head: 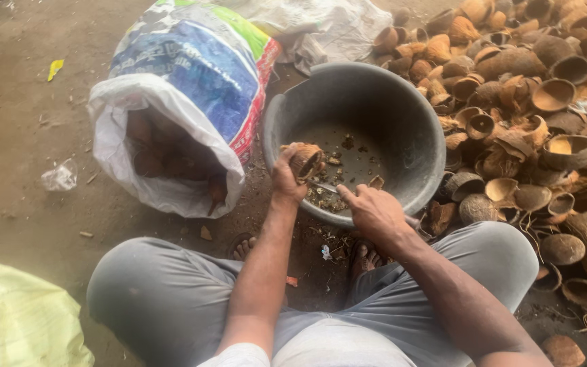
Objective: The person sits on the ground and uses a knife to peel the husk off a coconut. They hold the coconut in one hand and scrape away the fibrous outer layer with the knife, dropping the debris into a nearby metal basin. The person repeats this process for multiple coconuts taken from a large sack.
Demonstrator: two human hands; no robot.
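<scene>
Item one: brown half coconut shell [305, 162], gripped in my left hand [287, 178] over the round grey plastic basin [402, 129] at 12 o'clock. My right hand [373, 211] clenches a thin metal blade [323, 187]. Empty shell pile [538, 122] at 2 o'clock; white woven sack [178, 102] at 10.

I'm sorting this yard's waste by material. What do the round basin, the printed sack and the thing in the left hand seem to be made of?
Basin: probably moulded plastic or rubber, matte dark grey, with a thick rolled rim. Sack: likely woven plastic, slightly glossy and crinkled. Coconut shell piece in the left hand: hard, brown, fibrous.
</scene>
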